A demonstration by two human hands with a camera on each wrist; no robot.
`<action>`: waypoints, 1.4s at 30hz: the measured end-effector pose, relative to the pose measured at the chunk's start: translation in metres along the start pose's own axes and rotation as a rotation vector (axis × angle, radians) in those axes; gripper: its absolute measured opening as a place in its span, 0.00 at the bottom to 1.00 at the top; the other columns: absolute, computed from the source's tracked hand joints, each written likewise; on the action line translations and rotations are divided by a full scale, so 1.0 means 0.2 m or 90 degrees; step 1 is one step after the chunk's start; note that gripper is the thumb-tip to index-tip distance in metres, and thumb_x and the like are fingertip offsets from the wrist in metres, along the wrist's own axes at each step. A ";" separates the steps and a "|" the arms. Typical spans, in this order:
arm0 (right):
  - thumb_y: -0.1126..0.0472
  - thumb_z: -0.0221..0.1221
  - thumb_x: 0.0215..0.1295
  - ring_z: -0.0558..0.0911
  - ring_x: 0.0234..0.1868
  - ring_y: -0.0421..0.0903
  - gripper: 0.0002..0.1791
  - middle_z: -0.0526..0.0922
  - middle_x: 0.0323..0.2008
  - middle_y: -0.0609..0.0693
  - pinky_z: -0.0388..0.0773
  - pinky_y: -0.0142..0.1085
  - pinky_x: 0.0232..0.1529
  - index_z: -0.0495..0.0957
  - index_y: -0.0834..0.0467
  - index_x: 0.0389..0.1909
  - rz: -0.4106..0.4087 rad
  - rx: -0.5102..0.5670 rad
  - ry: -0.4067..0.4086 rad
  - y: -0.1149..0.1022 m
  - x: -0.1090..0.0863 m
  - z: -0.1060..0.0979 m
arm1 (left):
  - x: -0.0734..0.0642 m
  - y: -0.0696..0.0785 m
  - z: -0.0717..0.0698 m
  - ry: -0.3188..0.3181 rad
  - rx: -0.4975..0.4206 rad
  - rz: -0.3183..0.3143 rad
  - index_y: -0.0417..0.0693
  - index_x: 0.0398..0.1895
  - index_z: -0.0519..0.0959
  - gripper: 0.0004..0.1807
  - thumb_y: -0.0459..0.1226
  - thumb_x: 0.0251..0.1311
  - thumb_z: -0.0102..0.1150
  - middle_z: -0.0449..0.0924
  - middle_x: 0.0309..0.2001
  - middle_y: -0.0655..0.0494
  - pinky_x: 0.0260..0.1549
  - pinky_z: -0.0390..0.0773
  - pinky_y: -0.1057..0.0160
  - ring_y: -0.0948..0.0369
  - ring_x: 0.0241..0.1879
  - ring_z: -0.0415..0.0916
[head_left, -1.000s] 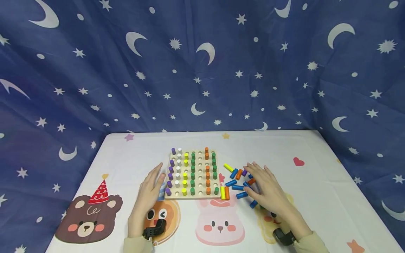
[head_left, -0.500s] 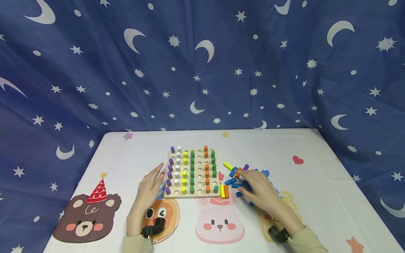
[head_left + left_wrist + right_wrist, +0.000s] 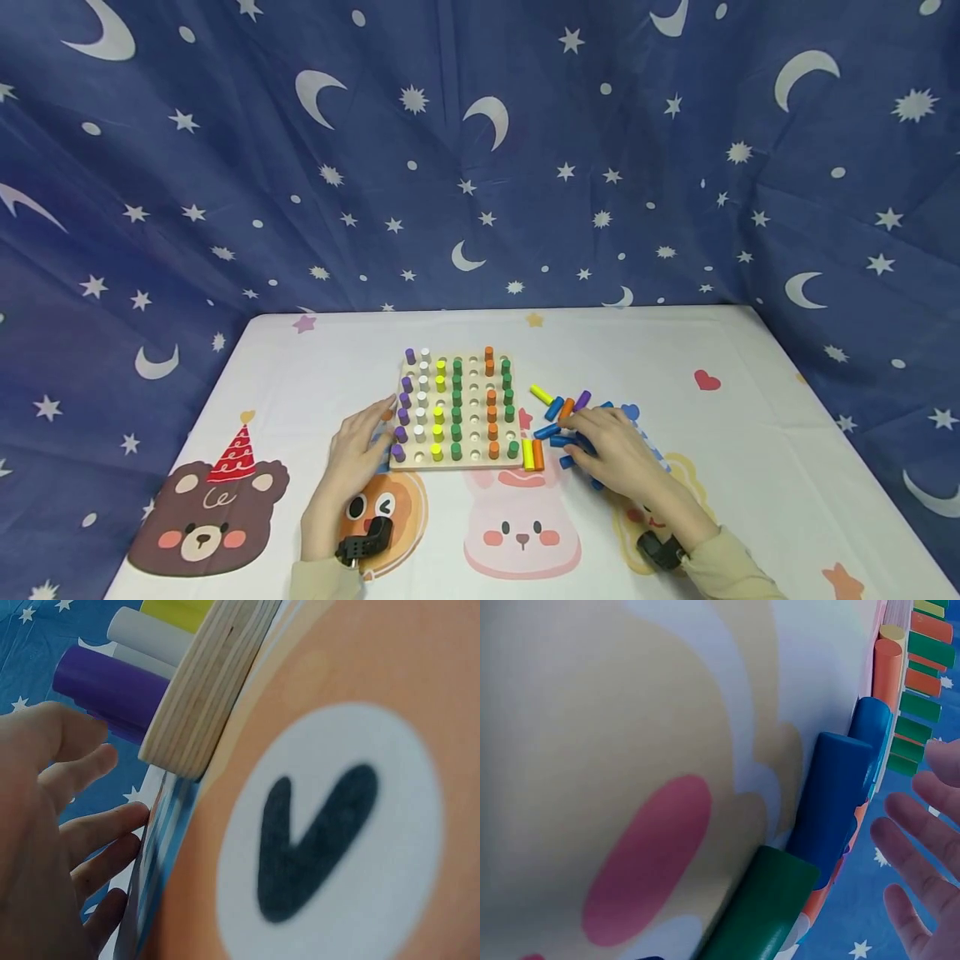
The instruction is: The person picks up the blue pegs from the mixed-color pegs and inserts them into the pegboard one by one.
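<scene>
A wooden pegboard (image 3: 457, 467) holds upright pegs in columns of purple, white, yellow, green and orange. My left hand (image 3: 358, 446) is beside its left edge, fingers loosely bent and holding nothing; in the left wrist view the thumb and index finger are close to a purple peg (image 3: 112, 684). Over the loose pegs to the right of the board hovers my right hand (image 3: 618, 458), covering part of the pile. Its fingers are spread and relaxed in the right wrist view, with a blue peg (image 3: 831, 795) and a green peg (image 3: 761, 907) lying nearby.
A yellow peg (image 3: 528, 455) and an orange peg (image 3: 538, 455) lie side by side against the board's right edge. Another yellow peg (image 3: 540, 394) and a purple peg (image 3: 582, 400) lie at the pile's far side. A starry blue curtain (image 3: 480, 167) hangs behind the table.
My right hand has moved left over the loose pegs, and its fingertips have then drawn back slightly. The left hand has shifted a little right, closer to the board's edge.
</scene>
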State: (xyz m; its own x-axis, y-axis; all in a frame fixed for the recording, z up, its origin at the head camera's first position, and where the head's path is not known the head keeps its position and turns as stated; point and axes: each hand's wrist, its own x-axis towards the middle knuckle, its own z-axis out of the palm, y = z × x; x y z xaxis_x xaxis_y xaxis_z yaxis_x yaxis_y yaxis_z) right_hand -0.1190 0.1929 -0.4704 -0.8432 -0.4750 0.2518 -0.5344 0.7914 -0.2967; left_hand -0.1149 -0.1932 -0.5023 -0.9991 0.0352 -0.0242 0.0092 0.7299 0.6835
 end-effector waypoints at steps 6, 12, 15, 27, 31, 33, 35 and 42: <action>0.56 0.69 0.55 0.80 0.47 0.43 0.14 0.86 0.42 0.43 0.70 0.44 0.54 0.83 0.51 0.44 -0.002 -0.022 -0.015 0.00 0.01 0.00 | 0.00 0.00 0.01 -0.008 0.015 0.012 0.56 0.71 0.63 0.28 0.45 0.69 0.48 0.58 0.73 0.46 0.67 0.47 0.36 0.45 0.72 0.50; 0.57 0.69 0.54 0.78 0.45 0.42 0.13 0.85 0.42 0.44 0.71 0.42 0.50 0.84 0.50 0.42 -0.005 -0.036 -0.035 0.01 0.02 0.00 | 0.00 0.00 0.02 -0.004 0.025 0.014 0.55 0.70 0.64 0.27 0.44 0.68 0.49 0.59 0.72 0.45 0.66 0.48 0.37 0.45 0.71 0.50; 0.57 0.69 0.54 0.77 0.44 0.42 0.13 0.85 0.42 0.44 0.70 0.41 0.48 0.84 0.51 0.42 -0.004 -0.044 -0.047 0.01 0.03 0.00 | -0.01 0.00 0.01 0.004 0.024 0.022 0.54 0.70 0.65 0.27 0.44 0.68 0.50 0.59 0.72 0.45 0.65 0.49 0.37 0.44 0.71 0.51; 0.56 0.70 0.52 0.75 0.39 0.40 0.11 0.84 0.37 0.43 0.67 0.38 0.44 0.84 0.51 0.37 -0.041 -0.073 -0.048 0.00 0.08 0.04 | -0.01 -0.01 0.01 0.014 0.035 0.031 0.56 0.70 0.65 0.27 0.45 0.68 0.50 0.60 0.72 0.46 0.65 0.50 0.37 0.45 0.70 0.52; 0.56 0.70 0.52 0.75 0.39 0.41 0.10 0.84 0.36 0.42 0.67 0.37 0.43 0.84 0.51 0.36 -0.047 -0.086 -0.052 -0.01 0.10 0.05 | -0.02 -0.02 0.01 0.016 0.027 0.030 0.56 0.70 0.65 0.27 0.45 0.68 0.50 0.60 0.72 0.46 0.65 0.49 0.36 0.45 0.70 0.52; 0.56 0.70 0.52 0.76 0.40 0.41 0.10 0.85 0.37 0.43 0.66 0.36 0.42 0.84 0.50 0.36 -0.052 -0.088 -0.053 -0.01 0.10 0.05 | -0.02 -0.02 0.01 0.019 0.025 0.029 0.56 0.70 0.66 0.27 0.44 0.68 0.50 0.60 0.72 0.45 0.65 0.49 0.36 0.45 0.70 0.52; 0.57 0.69 0.52 0.76 0.40 0.42 0.09 0.85 0.37 0.43 0.65 0.35 0.40 0.84 0.50 0.36 -0.055 -0.090 -0.054 -0.01 0.11 0.06 | -0.02 -0.02 0.01 0.021 0.026 0.030 0.56 0.69 0.66 0.27 0.44 0.68 0.50 0.60 0.71 0.45 0.65 0.49 0.36 0.44 0.70 0.52; 0.55 0.70 0.51 0.76 0.39 0.41 0.09 0.84 0.36 0.42 0.60 0.33 0.38 0.84 0.49 0.34 -0.049 -0.112 -0.060 -0.01 0.12 0.08 | -0.01 -0.02 0.02 0.003 0.024 0.017 0.56 0.70 0.65 0.28 0.43 0.67 0.51 0.59 0.72 0.46 0.67 0.47 0.37 0.45 0.71 0.50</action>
State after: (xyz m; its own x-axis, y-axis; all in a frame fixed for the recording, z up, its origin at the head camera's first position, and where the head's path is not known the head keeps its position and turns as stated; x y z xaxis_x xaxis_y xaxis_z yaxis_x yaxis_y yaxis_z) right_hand -0.1385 0.1741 -0.4782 -0.8061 -0.5644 0.1776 -0.5865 0.8021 -0.1129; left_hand -0.1133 -0.1933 -0.5068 -0.9986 0.0522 -0.0021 0.0381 0.7538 0.6560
